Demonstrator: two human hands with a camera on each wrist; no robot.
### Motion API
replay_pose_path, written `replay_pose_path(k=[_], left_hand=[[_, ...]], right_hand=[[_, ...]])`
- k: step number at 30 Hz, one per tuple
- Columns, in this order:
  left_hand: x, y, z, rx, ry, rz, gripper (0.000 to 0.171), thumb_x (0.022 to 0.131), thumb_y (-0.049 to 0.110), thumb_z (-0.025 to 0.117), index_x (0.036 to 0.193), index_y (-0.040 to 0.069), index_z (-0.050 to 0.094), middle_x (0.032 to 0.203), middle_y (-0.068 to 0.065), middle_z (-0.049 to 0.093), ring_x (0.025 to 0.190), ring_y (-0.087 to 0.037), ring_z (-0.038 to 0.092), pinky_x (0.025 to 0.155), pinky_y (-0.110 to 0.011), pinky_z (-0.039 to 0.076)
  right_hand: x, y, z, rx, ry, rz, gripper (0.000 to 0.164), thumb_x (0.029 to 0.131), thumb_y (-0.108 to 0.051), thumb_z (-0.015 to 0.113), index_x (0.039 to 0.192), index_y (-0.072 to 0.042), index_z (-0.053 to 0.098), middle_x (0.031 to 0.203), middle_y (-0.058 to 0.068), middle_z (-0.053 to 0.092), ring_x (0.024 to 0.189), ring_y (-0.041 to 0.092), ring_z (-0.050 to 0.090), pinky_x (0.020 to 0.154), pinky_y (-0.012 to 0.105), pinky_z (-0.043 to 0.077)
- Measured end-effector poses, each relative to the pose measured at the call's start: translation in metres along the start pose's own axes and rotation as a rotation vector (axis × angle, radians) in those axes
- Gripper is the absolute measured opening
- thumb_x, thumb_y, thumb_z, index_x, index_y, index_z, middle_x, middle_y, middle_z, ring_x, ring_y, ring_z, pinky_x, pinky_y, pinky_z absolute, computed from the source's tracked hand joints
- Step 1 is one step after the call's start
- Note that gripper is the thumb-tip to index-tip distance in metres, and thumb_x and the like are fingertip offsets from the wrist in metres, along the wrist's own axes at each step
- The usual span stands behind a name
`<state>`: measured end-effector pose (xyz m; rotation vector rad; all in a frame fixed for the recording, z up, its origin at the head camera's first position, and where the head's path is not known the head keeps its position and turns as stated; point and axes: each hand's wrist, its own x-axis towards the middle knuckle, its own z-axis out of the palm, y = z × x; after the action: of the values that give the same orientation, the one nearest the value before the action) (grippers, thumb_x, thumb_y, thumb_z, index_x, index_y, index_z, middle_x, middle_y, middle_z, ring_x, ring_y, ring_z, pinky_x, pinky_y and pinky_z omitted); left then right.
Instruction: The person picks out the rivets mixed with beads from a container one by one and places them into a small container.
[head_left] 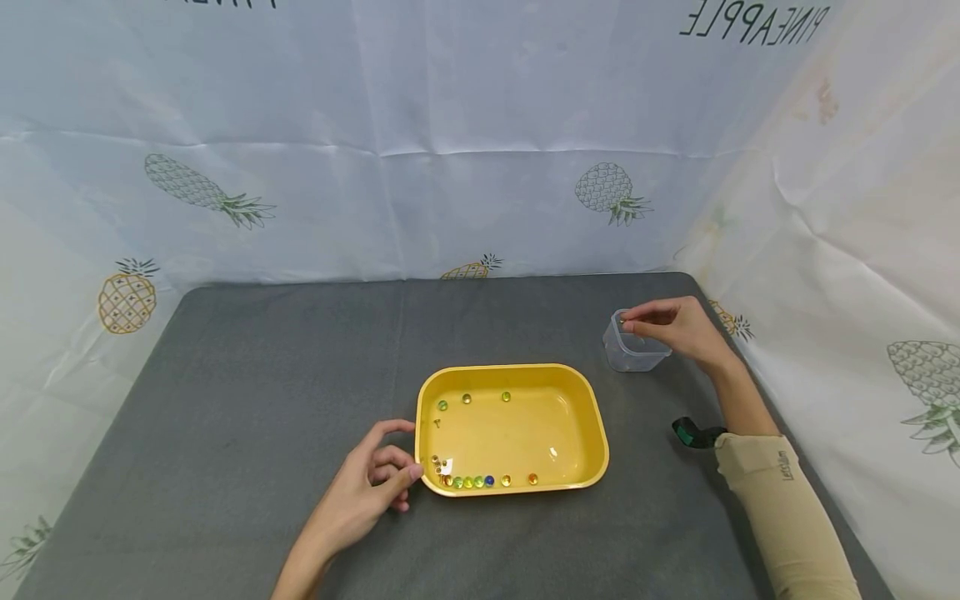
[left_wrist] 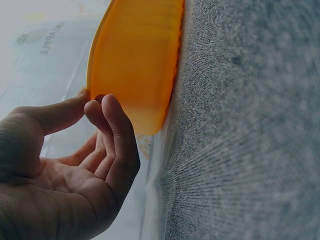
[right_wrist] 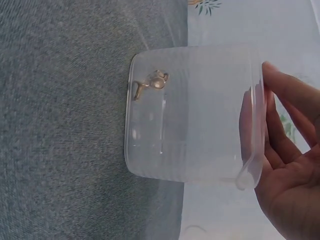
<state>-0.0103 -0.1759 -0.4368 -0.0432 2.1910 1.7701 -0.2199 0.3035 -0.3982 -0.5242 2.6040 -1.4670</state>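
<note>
My left hand (head_left: 367, 483) grips the left rim of a yellow tray (head_left: 525, 367), with the thumb on the edge and bent fingers against the outer wall (left_wrist: 135, 55). Inside lie glass marbles (head_left: 479, 482), mostly along the near side, and small brass-coloured metal pieces (head_left: 437, 458) in the near left corner. At the right, my right hand (head_left: 678, 327) is over a clear plastic container (head_left: 633, 362), thumb and forefinger pinching a tiny piece too small to identify. The right wrist view shows brass-coloured metal pieces (right_wrist: 157, 81) at the container's bottom; the rim partly covers the fingertips.
A grey cloth (head_left: 262, 400) covers the table. White curtains printed with pineapples (head_left: 603, 187) hang behind it and along the right side. A dark strap-like piece (head_left: 693, 433) sticks out by the right sleeve (head_left: 780, 508).
</note>
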Motion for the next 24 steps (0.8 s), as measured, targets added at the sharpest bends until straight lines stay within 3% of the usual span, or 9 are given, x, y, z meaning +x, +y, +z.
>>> replay_pose_path(k=[9, 11, 18, 24], left_hand=[[0.0002, 0.0005, -0.0004, -0.001, -0.005, 0.004, 0.059, 0.103, 0.017, 0.077, 0.152, 0.008, 0.046, 0.1, -0.023, 0.073, 0.068, -0.015, 0.068, 0.064, -0.032, 0.065], [0.0001, 0.0007, -0.0005, 0.0, -0.007, 0.003, 0.059, 0.103, 0.017, 0.077, 0.152, 0.009, 0.046, 0.1, -0.023, 0.073, 0.068, -0.014, 0.068, 0.064, -0.032, 0.065], [0.0002, 0.0012, -0.0006, -0.003, -0.005, 0.001, 0.058, 0.103, 0.016, 0.076, 0.152, 0.008, 0.046, 0.099, -0.024, 0.073, 0.067, -0.015, 0.069, 0.064, -0.033, 0.065], [0.0003, 0.0021, -0.0004, -0.001, -0.001, -0.011, 0.058, 0.103, 0.017, 0.077, 0.152, 0.009, 0.046, 0.099, -0.022, 0.073, 0.067, -0.015, 0.069, 0.064, -0.032, 0.065]], right_hand=[[0.0007, 0.0052, 0.0011, -0.051, 0.008, -0.012, 0.024, 0.1, -0.008, 0.078, 0.121, 0.005, 0.079, 0.104, -0.015, 0.082, 0.09, 0.011, 0.08, 0.076, 0.025, 0.066], [0.0009, 0.0053, 0.0018, -0.071, 0.008, -0.015, 0.024, 0.1, -0.007, 0.078, 0.121, 0.005, 0.079, 0.104, -0.011, 0.082, 0.09, 0.011, 0.08, 0.076, 0.025, 0.066], [0.0018, 0.0029, 0.0066, -0.168, 0.015, -0.042, 0.02, 0.1, -0.003, 0.077, 0.118, 0.003, 0.08, 0.114, 0.028, 0.079, 0.088, 0.0, 0.075, 0.076, 0.017, 0.062], [0.0027, -0.0001, 0.0088, -0.211, 0.01, -0.027, 0.018, 0.1, -0.006, 0.078, 0.116, 0.001, 0.082, 0.112, 0.026, 0.08, 0.087, 0.006, 0.076, 0.076, 0.014, 0.061]])
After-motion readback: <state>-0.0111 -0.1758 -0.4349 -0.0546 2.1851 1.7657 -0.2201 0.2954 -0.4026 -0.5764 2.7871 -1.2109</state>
